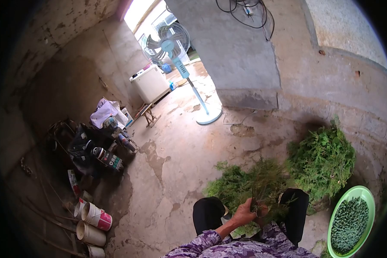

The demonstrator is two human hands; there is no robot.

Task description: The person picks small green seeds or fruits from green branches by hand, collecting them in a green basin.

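Observation:
Between my knees, my left hand (244,214) is closed around the stem end of a leafy green branch (268,185), which looks like cypress or arborvitae. My right hand (262,210) is close beside it at the branch's base. Its fingers are curled in and partly hidden by the foliage, so what they pinch does not show clearly. Just beyond my knees a pile of similar cut branches (230,182) lies on the floor. To the right of my knee is a bigger heap of green branches (324,159).
A green basin (369,228) with many small green pieces, like cones or seeds, sits at the right. A standing fan (189,77) is ahead by the doorway. Several buckets (91,232) lie at left, near a dark loaded vehicle (84,148). A white washing machine (150,84) stands behind.

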